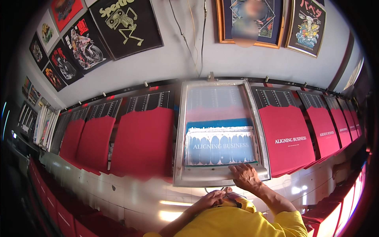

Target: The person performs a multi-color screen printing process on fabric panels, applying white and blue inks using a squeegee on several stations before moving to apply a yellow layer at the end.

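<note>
A printing screen in a pale metal frame (261, 130) lies over one of the red shirts. White ink (193, 136) spreads in a ragged-edged band over its blue mesh (221, 123), and pale lettering shows through. Along the near end of the mesh lies a squeegee (215, 170) with a thin green edge. My right hand (245, 176) is closed over the squeegee's right part, fingers pointing away from me. My left hand (214, 197) is held low by my waist, nearer than the frame, its fingers curled together. Whatever those fingers hold, if anything, is hidden.
Red shirts without print (144, 138) lie on black boards to the left. Printed red shirts (290, 148) stretch away to the right. A dark rail (134, 88) runs behind the boards, below framed posters (128, 27). More red shirts (65, 217) hang low at both sides.
</note>
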A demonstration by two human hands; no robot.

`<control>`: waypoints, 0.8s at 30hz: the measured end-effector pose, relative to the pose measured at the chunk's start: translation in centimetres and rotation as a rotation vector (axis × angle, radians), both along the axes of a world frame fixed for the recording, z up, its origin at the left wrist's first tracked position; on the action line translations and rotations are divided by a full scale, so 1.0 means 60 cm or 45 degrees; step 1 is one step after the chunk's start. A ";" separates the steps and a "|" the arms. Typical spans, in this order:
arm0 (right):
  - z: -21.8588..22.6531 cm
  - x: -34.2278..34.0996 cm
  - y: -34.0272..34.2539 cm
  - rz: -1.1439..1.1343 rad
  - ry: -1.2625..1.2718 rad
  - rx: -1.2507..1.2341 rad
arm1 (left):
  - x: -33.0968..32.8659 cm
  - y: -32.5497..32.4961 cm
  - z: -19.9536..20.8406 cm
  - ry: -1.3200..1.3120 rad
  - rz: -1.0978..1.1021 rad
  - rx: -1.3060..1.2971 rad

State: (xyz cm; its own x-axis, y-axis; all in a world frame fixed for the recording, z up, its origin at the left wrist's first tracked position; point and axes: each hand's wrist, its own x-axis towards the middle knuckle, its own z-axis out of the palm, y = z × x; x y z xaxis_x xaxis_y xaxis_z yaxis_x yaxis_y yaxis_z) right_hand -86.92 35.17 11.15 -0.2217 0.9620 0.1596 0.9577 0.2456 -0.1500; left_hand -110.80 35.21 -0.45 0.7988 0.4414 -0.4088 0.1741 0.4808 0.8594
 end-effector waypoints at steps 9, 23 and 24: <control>-0.010 0.031 0.069 0.006 0.103 0.291 | 0.040 0.024 0.016 0.023 0.245 -0.415; -0.086 0.091 0.233 -0.043 -0.048 0.326 | 0.034 0.012 0.004 0.268 0.404 -0.510; -0.079 0.094 0.239 -0.037 -0.027 0.243 | 0.031 0.008 0.000 0.262 0.391 -0.534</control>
State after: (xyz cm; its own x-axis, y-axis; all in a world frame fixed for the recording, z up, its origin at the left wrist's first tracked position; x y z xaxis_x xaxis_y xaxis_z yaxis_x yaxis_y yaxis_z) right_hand -81.26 49.54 6.39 -0.1997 0.9207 0.3352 0.9671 0.2401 -0.0834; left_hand -108.94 35.68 -0.45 0.5440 0.4074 -0.7336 0.1163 0.8292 0.5467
